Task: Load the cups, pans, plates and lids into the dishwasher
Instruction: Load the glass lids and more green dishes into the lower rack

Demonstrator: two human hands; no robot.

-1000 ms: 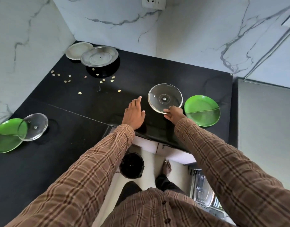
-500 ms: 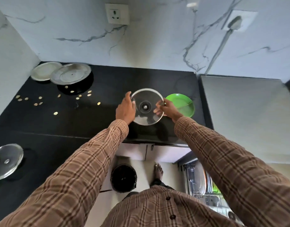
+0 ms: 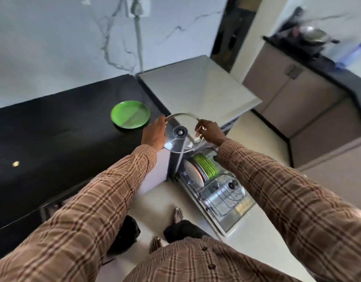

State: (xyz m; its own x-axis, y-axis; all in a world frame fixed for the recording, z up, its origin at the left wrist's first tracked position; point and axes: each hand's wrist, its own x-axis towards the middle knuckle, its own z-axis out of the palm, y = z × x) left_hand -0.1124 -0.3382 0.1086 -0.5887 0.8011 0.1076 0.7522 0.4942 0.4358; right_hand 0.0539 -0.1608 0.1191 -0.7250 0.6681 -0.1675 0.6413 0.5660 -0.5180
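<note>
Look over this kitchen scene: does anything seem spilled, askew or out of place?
Small pale bits lie loose on the black counter, like a spill. Otherwise nothing stands out: both hands hold the glass lid level above the open dishwasher rack.

Head-worn view, steeply down, close.

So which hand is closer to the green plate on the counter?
Left. The left hand holds the lid right beside the plate; the right hand is across the lid, farther away.
</note>
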